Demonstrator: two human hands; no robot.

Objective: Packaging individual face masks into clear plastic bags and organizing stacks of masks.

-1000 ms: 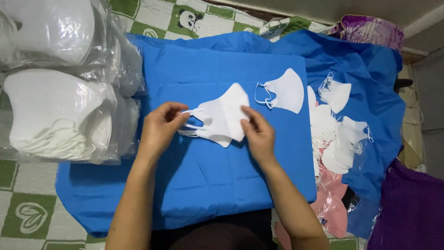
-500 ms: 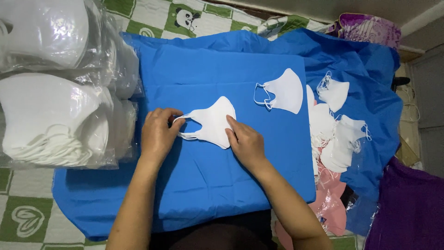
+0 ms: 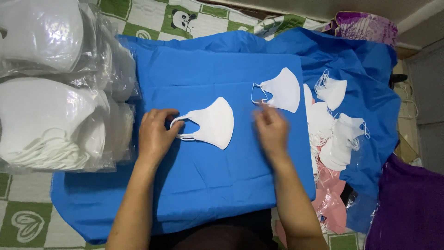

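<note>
Face mask (image 3: 213,122): white. Second mask (image 3: 283,90): white. Cloth (image 3: 217,180): solid blue. Bagged mask stacks (image 3: 46,120): white, in clear plastic. Blanket (image 3: 152,18): green-and-white checks with panda motifs. Fabric (image 3: 411,208): purple.

2 flat white masks (image 3: 213,123) (image 3: 283,89), seemingly folded

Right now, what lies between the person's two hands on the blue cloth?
In the head view, a folded white mask lies between the left hand and right hand, on the blue cloth.

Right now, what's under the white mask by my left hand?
The white mask lies flat on a blue cloth spread over a raised pad. The left hand touches its ear loop. Whatever is beneath the cloth is covered.
</note>
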